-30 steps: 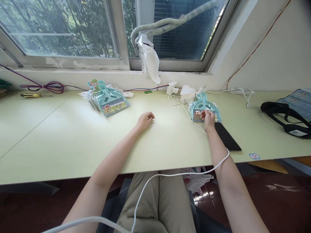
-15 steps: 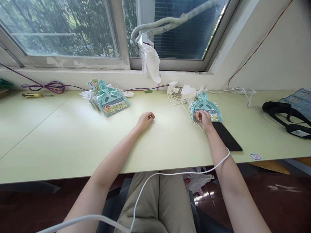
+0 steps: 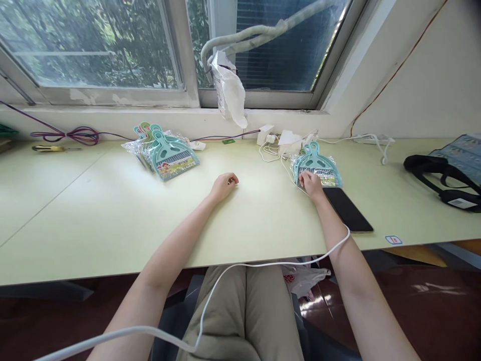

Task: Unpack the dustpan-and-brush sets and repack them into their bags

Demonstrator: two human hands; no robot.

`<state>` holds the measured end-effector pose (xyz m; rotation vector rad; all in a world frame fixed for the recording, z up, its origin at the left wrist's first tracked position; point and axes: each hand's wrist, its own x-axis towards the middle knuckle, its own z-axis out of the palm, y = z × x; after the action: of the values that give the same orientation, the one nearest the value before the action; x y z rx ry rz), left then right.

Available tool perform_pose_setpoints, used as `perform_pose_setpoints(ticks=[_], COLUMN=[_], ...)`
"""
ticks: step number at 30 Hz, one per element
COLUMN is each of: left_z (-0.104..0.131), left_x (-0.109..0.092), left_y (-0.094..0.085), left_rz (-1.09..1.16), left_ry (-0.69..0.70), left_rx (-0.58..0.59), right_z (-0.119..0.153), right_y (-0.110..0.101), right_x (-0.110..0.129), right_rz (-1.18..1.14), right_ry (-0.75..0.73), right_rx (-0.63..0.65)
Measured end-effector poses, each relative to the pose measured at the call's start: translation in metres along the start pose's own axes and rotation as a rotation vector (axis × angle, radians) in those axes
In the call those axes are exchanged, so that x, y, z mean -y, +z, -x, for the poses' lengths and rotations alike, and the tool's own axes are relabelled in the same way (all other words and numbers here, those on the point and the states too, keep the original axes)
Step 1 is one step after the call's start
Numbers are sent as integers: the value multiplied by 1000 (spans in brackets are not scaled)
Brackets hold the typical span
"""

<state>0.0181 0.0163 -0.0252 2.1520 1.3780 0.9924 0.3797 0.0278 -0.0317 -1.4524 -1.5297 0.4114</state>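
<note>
Resting low over the pale green tabletop [image 3: 112, 225], the two bare hands lay apart. The left hand [image 3: 223, 185], near the centre of the frame, had its fingers curled loosely inward; whether it was closed around anything small could not be told. The right hand [image 3: 311, 185], right of centre, was curled too, and overlapped the lower left part of a clear-wrapped teal dustpan set [image 3: 313, 161]. Whether its fingers gripped the wrapping or merely sat in front of it could not be told.

That set lay flat, handle toward the wall, probably so that its broad, labelled end faced the person. Left of centre, a stack of wrapped dustpan sets [image 3: 175, 156] lay slightly fanned, likely because the slick plastic let them slide over one another. Both lots sat toward the back, presumably to leave working room before the arms.

A black-screened phone or tablet [image 3: 349, 209] lay just beside the right forearm, seemingly within easy reach. A white cable [image 3: 259, 263] crossed from the lower left over the lap to that forearm, hanging slack, perhaps to allow movement. At upper centre, crumpled white wrapping [image 3: 230, 93] hung below a pipe [image 3: 259, 37], maybe as a makeshift seal.
</note>
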Motion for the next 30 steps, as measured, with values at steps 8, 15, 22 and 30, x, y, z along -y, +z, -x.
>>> perform_pose_setpoints(ticks=[8,15,22,30], left_z=[-1,0,-1,-2], left_x=[7,6,7,10], left_y=[2,2,3,5], left_rz=[-9,-43,-43,-32], left_ry=[36,44,45,48], left_rx=[34,52,62,52], right_z=[15,17,13,-13], right_y=[3,8,8,1], right_x=[21,31,17,-19], right_rz=[243,354,113,-404], right_ry=[-125,-226,-94,282], right_rx=[-107,-47,-65,-400])
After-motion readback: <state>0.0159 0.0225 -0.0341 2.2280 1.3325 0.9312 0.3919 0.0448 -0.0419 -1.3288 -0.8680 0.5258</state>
